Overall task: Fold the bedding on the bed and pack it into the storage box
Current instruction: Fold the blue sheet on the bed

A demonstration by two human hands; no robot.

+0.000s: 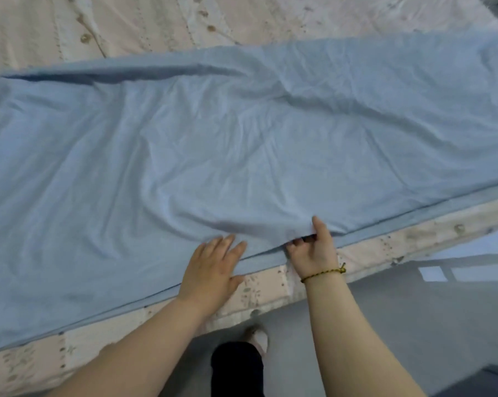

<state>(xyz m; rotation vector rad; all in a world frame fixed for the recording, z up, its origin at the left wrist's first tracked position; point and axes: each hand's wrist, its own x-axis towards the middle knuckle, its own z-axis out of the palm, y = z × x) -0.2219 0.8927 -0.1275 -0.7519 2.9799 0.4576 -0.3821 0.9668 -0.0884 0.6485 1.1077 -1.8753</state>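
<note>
Pinching the blue sheet (242,138) by its hem, right hand (313,250) gripped; left hand (210,273) lay flat, fingers (227,245) released. Hems needed squaring.

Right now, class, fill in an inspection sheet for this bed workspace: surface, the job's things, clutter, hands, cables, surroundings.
Surface: bed with a floral cover.
Job's things: blue sheet spread along the bed, creased; storage box not seen.
Clutter: nothing seen.
Hands: left hand lies flat on the sheet's near edge; right hand pinches that edge, thumb on top.
Cables: nothing seen.
Surroundings: grey floor with light patches; the person's foot.
</note>
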